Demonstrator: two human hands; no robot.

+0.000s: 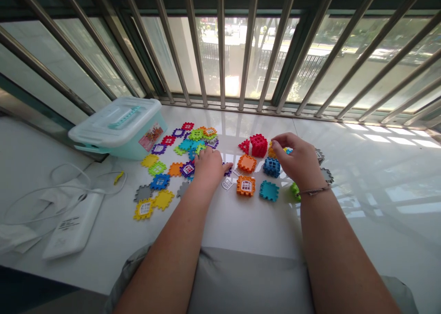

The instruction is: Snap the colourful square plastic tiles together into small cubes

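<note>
Left hand (210, 167) down among loose plastic building tiles (168, 169), fingers slightly spread, grip unclear, purple tile (189, 169) just beside it. Right hand (300, 161) curled, fingers touching small orange piece (272, 151); clamped or not, cannot tell. Red tile cube (258, 145) just beside it; orange cube (246, 163) and blue cube (272, 167) between both hands. Teal-lidded storage box (117, 128) at left edge of white bench (241, 227), power bank (74, 224) near. Metal window bars (220, 52) along far edge; near edge well below tiles.
</note>
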